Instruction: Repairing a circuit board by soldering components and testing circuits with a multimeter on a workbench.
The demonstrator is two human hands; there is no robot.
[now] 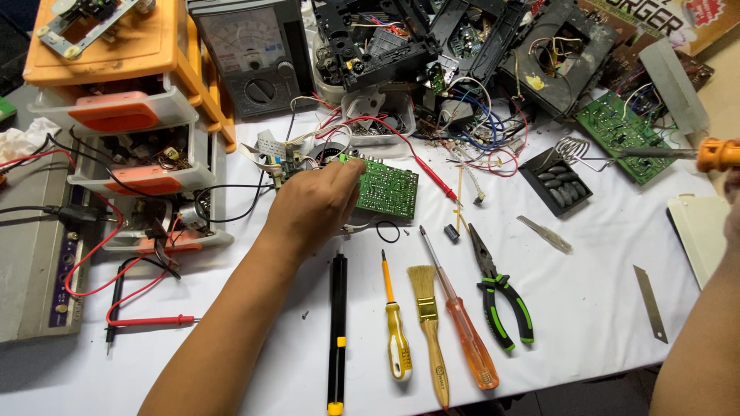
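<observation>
The green circuit board (385,189) lies flat on the white surface (593,308), a little above the middle of the view. The left hand (312,206) rests on its nine o'clock edge, fingers curled down and pinching the board's upper left corner.

At three o'clock, at the frame's edge, only a sliver of the right hand (731,202) shows; it is nearest the orange handle of a soldering iron (694,153), but I cannot tell whether it grips it. The iron's tip points toward nine o'clock into a coiled wire stand (569,148), which sits just beside a black tray (556,182).

At six o'clock from the board a row of tools lies side by side: a black rod with yellow end (337,331), a yellow-handled screwdriver (395,327), a small brush (428,327), an orange-handled screwdriver (461,323) and black-and-green pliers (499,296). A small black capacitor (452,231) sits between the board and the pliers.

At twelve o'clock stand an analog multimeter (248,58) and a heap of opened black casings and tangled wires (470,92). A second green board (624,123) lies at two o'clock. At nine o'clock is a stack of orange-and-clear drawers (127,139), with a red probe (150,320) lying at seven o'clock.
</observation>
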